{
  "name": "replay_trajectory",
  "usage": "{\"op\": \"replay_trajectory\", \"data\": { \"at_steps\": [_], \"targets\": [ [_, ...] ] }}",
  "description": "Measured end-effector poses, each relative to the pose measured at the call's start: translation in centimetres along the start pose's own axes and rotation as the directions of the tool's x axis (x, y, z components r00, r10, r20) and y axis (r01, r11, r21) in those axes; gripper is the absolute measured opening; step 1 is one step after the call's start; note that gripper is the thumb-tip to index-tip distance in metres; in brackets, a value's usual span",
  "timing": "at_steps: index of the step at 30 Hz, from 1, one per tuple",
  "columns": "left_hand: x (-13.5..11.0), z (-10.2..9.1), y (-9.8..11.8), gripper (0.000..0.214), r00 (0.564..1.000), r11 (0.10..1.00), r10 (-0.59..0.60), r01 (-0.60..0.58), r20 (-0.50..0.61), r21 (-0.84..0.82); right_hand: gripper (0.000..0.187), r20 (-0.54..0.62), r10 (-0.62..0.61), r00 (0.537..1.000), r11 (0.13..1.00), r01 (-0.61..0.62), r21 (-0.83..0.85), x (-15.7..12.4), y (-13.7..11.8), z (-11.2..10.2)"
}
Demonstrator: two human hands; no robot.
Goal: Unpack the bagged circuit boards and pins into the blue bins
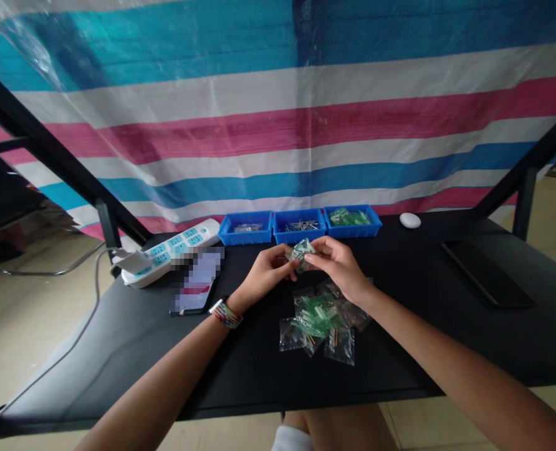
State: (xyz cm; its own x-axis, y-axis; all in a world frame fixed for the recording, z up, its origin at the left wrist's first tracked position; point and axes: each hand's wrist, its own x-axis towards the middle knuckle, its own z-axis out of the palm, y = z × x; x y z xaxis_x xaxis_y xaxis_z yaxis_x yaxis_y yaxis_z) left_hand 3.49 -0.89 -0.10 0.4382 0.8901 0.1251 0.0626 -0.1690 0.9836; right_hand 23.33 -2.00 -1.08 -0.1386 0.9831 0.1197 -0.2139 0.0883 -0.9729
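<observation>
Between my two hands is a small clear plastic bag (300,250) with pale greenish bits inside; its exact contents are too small to tell. My left hand (274,268) pinches its left side, and my right hand (338,260) grips the right side with the thumb on top. Just below them on the black table lies a pile of small clear bags (340,346), some with brass-coloured pins, around a heap of green pieces (318,315). Behind my hands stand three blue bins: the left bin (246,238) holds clear packets, the middle bin (300,235) metal pins, the right bin (376,228) green packets.
A white power strip (202,237) with a plug and grey cable (96,294) lies at the left. Beside it is a phone (197,282), partly pixelated. A white oval object (410,220) and a dark phone-like slab (487,272) lie at the right. Striped sheeting (268,144) hangs behind.
</observation>
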Motion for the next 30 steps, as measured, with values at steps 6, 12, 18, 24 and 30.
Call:
{"op": "replay_trajectory", "data": {
  "at_steps": [6,12,18,24,30],
  "targets": [
    [0.1,-0.5,-0.3,0.039,1.000,1.000,0.011,-0.011,-0.010,0.004,0.034,0.074,0.027,0.997,0.999,-0.025,-0.027,-0.1,0.0,-0.2],
    [0.0,-0.4,0.0,0.036,0.999,1.000,-0.010,0.011,0.044,-0.014,0.027,0.170,0.070,0.983,0.990,-0.047,-0.135,0.1,-0.3,-0.8],
    [0.1,-0.8,-0.6,0.055,0.999,1.000,0.025,-0.025,0.020,0.000,0.027,0.116,-0.024,0.993,0.996,0.033,-0.082,0.2,-0.6,-0.8],
    [0.1,-0.6,-0.8,0.064,0.993,0.994,-0.102,0.104,0.059,-0.029,0.012,0.086,-0.252,0.964,0.943,0.265,-0.202,-0.1,0.0,-0.7],
    [0.3,-0.6,-0.6,0.050,0.999,0.998,-0.050,0.050,0.008,-0.024,0.016,0.118,-0.354,0.928,0.858,0.372,-0.354,-0.2,-0.3,-1.0]
  ]
}}
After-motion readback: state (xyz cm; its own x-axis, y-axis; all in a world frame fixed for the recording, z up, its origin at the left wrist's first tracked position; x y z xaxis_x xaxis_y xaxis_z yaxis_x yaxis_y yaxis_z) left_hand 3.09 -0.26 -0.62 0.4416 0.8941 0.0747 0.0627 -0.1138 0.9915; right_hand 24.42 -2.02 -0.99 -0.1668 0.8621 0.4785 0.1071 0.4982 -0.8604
